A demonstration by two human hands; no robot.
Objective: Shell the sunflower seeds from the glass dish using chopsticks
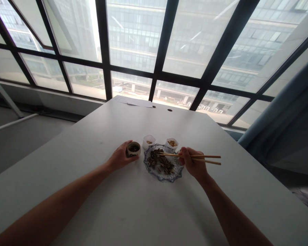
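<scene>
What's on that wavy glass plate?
The clear, wavy-edged glass plate holds heaps of small, dark, elongated pieces. Thin, tan chopsticks reach over it. The glass under the heaps is covered.

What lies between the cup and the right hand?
In the head view, a glass plate of dark pieces, with chopsticks reaching over it from the right hand.

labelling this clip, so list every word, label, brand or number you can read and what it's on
No readable text.
Cup in the left hand: dark marks on its side, too small to read.
Papers at the table's far end: any writing is too faint to make out.
</scene>
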